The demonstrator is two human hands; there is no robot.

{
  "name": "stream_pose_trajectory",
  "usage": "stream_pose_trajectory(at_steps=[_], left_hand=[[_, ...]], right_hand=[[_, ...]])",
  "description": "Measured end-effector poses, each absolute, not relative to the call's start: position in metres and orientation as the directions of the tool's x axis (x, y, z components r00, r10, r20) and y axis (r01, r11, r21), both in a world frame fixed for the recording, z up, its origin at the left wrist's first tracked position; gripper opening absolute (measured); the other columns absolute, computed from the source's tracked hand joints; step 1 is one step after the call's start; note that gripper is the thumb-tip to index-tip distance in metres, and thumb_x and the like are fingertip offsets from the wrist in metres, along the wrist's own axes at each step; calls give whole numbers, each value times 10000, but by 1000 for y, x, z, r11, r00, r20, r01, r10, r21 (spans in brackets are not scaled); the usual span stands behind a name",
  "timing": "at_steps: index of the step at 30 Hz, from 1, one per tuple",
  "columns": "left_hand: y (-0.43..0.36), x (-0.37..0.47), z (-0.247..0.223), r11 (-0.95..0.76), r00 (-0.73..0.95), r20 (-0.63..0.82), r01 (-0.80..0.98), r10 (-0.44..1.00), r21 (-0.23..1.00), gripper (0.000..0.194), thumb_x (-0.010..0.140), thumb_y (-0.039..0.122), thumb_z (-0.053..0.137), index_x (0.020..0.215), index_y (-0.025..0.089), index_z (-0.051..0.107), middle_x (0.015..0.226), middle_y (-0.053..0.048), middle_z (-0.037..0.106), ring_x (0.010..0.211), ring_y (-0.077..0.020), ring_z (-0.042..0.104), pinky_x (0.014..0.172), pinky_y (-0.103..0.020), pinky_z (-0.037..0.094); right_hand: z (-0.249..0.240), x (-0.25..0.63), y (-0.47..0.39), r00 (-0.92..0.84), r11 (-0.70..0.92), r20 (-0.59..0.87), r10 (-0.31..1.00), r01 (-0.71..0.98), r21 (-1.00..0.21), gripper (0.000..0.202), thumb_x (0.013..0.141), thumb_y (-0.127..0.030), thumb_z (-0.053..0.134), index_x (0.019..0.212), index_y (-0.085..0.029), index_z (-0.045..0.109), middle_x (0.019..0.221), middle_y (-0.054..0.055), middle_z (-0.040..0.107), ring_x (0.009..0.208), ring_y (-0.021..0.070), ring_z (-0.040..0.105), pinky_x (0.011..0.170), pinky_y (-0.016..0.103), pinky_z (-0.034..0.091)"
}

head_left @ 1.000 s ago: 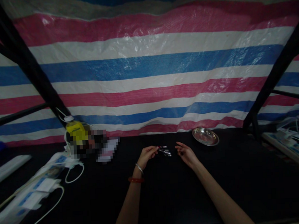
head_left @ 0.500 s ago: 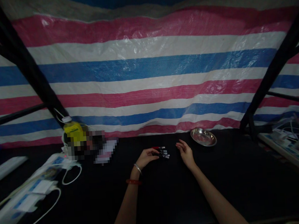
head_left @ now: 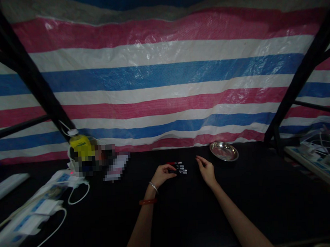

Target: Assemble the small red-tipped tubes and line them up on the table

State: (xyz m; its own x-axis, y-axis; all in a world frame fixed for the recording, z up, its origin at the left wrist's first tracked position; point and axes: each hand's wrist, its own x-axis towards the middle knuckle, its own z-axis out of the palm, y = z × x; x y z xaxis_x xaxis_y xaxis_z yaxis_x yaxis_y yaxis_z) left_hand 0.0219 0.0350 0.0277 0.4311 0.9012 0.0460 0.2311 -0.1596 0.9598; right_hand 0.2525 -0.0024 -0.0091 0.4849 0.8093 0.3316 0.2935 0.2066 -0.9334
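Note:
My left hand [head_left: 163, 174] curls its thumb and fingers around the left ends of several small black sticks with silver tips [head_left: 181, 168], which look like lighters. Just beyond its fingers lies a red one [head_left: 173, 163], also silver at its right end. All of them rest side by side on the black table [head_left: 182, 219]; their left ends are partly covered by the hand. Farther right, my right hand [head_left: 207, 171] hovers with its fingers loosely bent and close together. No object shows in it. It is apart from the sticks.
A shallow round metal dish [head_left: 224, 151] stands right of my right hand. On the left are a yellow bottle [head_left: 82, 143], a blurred-out flat item [head_left: 117, 167] and a power strip [head_left: 44, 205] with plugs and white cables. A board with more cables [head_left: 324, 162] lies far right.
The fingers of my right hand have drawn closer together. My left thumb has shifted slightly down and right beside the sticks. The dish and the bottle are unmoved.

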Motion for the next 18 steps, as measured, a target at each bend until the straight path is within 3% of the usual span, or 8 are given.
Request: stream_pose_trajectory(at_steps=[3, 9, 18], left_hand=[[36, 22, 27, -151, 427, 33, 246, 904, 958, 314, 508, 317, 755, 747, 127, 684, 422, 85, 356, 425, -56, 277, 451, -214, 152], [37, 22, 27, -166, 434, 29, 281, 900, 945, 309, 526, 314, 749, 751, 118, 668, 477, 70, 428, 449, -53, 297, 461, -212, 195], [42, 21, 20, -167, 439, 43, 248, 898, 954, 309, 511, 282, 755, 764, 129, 669, 713, 12, 586, 469, -37, 314, 454, -202, 201]], right_hand=[[-13, 258, -1, 510, 126, 387, 768, 472, -873, 264, 772, -355, 545, 879, -171, 701, 934, 104, 687, 949, 246, 590, 906, 417, 410], [-16, 260, -1, 398, 21, 416, 818, 701, -713, 279, 798, -284, 476, 876, -145, 706, 981, 116, 665, 960, 239, 576, 878, 379, 417], [-12, 256, -6, 354, -67, 389, 851, 807, -587, 263, 793, -237, 497, 951, -165, 694, 1055, 111, 626, 1018, 252, 535, 869, 363, 400]])
